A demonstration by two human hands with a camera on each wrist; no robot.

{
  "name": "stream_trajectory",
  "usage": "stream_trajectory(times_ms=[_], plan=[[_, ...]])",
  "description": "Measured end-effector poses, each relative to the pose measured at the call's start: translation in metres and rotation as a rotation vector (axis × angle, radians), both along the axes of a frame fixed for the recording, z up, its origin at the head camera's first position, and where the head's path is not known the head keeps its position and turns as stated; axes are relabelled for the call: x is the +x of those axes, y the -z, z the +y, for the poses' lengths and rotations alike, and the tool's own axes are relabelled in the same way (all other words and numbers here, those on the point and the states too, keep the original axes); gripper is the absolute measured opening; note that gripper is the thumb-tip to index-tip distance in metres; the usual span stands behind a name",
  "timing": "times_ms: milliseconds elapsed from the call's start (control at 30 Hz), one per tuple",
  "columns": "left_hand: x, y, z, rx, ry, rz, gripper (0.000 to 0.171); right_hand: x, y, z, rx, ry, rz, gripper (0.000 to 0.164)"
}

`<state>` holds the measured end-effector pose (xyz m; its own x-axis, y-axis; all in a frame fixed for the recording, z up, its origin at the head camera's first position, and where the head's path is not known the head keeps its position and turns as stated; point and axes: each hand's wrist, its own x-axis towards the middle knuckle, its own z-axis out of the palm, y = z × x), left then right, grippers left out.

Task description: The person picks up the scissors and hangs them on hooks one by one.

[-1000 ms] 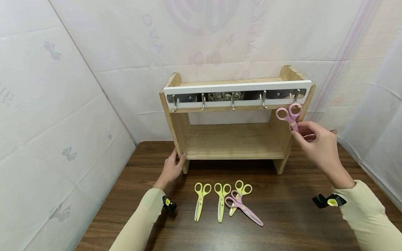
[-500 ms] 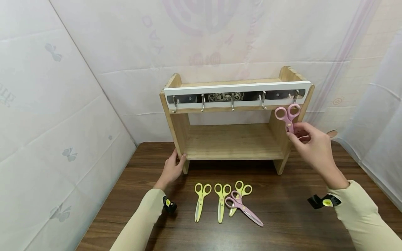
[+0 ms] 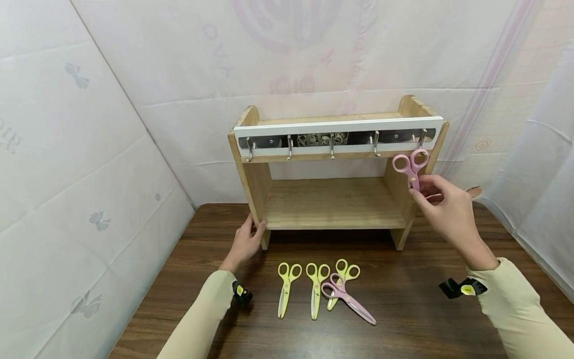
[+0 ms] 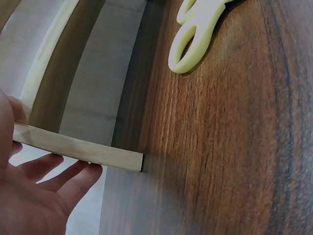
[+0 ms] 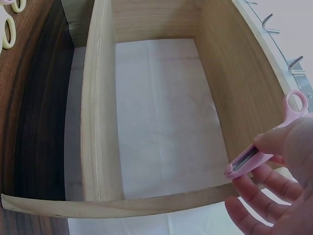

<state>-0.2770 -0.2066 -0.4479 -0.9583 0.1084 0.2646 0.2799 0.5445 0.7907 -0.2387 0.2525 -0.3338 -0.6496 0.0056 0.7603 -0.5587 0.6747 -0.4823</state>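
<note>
My right hand (image 3: 448,209) pinches a pair of pink scissors (image 3: 412,172) by the blades, finger loops upward. The loops are at the rightmost hook (image 3: 423,137) of the hook rail (image 3: 363,124); whether one loop is over the hook I cannot tell. In the right wrist view, the scissors (image 5: 249,156) point their blades toward the shelf's side panel, between thumb and fingers. My left hand (image 3: 245,242) grips the left side panel of the wooden shelf (image 3: 336,199), thumb on its front edge, fingers behind (image 4: 58,181).
On the brown table (image 3: 403,304) before the shelf lie a left yellow pair of scissors (image 3: 287,286), a middle yellow pair (image 3: 316,286), and a right yellow pair (image 3: 345,271) partly under another pink pair (image 3: 352,299). White cloth (image 3: 179,60) hangs behind and at both sides.
My right hand and its pink scissors shifted slightly left and down in the first half second, then stayed nearly still. The left hand keeps its grip on the shelf.
</note>
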Motion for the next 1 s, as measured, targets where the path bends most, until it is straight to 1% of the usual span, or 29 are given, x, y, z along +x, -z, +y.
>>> stream_trajectory(times_ms=[267, 467, 567, 700, 767, 867, 1000], plan=[[-0.001, 0.002, 0.001, -0.006, 0.003, 0.002, 0.057, 0.004, -0.001, 0.003, 0.014, 0.013, -0.024, 0.022], [0.000, 0.002, 0.001, 0.005, 0.008, -0.006, 0.057, 0.007, 0.002, 0.009, 0.035, -0.005, -0.017, 0.032], [0.000, 0.002, 0.001, 0.004, 0.004, 0.002, 0.057, 0.009, 0.006, 0.011, 0.085, -0.015, -0.010, 0.048], [0.000, 0.003, 0.000, 0.003, -0.001, 0.004, 0.058, 0.013, 0.015, 0.013, 0.163, -0.038, -0.017, 0.082], [0.000, 0.003, 0.000, 0.003, -0.001, 0.004, 0.058, 0.015, 0.022, 0.014, 0.177, -0.055, -0.022, 0.096], [0.000, 0.002, 0.000, 0.004, -0.003, 0.008, 0.057, 0.018, 0.032, 0.013, 0.183, -0.056, -0.013, 0.108], [0.000, 0.002, -0.001, 0.002, -0.006, 0.012, 0.056, 0.022, 0.045, 0.012, 0.179, -0.041, 0.000, 0.113]])
